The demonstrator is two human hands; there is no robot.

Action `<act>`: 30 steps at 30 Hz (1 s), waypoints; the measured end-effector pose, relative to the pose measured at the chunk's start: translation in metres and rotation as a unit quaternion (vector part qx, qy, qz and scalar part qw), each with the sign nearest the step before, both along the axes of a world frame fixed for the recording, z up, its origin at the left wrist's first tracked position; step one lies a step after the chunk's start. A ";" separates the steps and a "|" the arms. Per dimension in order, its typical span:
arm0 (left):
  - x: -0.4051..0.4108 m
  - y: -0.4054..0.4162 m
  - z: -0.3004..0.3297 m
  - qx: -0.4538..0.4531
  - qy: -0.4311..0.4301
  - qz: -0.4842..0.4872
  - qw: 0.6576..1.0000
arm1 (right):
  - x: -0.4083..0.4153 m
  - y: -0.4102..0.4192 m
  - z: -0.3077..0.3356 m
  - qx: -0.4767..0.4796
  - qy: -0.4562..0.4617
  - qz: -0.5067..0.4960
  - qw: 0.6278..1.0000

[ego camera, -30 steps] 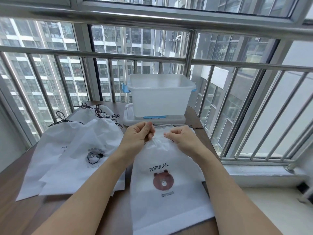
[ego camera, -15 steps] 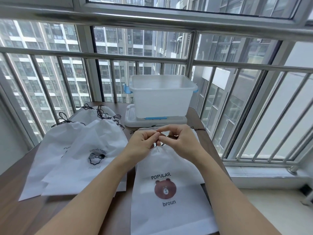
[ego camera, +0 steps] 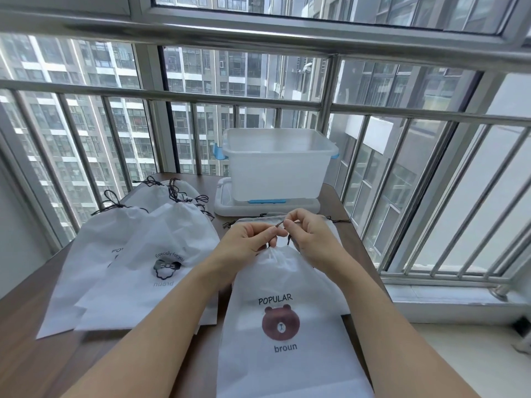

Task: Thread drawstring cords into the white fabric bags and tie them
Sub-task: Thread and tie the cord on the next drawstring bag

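Since the earlier frame we had lifted our hands higher. The white fabric bear-print bag lay before the translucent plastic bin; above its gathered mouth, left hand and right hand each pinched the thin dark drawstring cord, apparently for knotting.

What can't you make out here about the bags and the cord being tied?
Head view only:
- Knot in the cord: covered by the fingertips of the left hand and right hand.
- Bear bag: bottom cut off by the frame edge.
- Left bag: print mostly covered by the bow-print bag.
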State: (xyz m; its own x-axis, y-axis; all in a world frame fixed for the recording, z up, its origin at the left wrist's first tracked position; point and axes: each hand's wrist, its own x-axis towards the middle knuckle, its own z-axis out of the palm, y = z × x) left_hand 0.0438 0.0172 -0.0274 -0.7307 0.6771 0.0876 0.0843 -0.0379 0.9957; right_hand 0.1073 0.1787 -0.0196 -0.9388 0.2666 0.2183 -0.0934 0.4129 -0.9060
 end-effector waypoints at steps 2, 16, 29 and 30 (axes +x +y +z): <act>-0.001 -0.001 0.000 0.008 -0.005 -0.001 1.000 | -0.001 -0.002 -0.001 -0.018 -0.011 0.001 1.000; 0.000 -0.002 0.002 0.036 -0.045 -0.018 0.998 | 0.007 0.001 0.008 -0.097 -0.027 0.054 0.993; -0.001 -0.002 0.002 0.027 -0.012 -0.021 0.999 | 0.002 -0.010 0.012 -0.307 -0.050 -0.012 0.950; -0.001 -0.001 0.001 0.024 -0.012 -0.020 0.999 | 0.002 -0.010 0.013 -0.320 -0.058 -0.018 0.946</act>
State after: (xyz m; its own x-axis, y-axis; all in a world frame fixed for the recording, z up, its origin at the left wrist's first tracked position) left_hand 0.0427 0.0157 -0.0262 -0.7048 0.7018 0.1037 0.0588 -0.0879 0.9944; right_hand 0.1089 0.1691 -0.0071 -0.9342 0.3416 -0.1024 0.0259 -0.2214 -0.9748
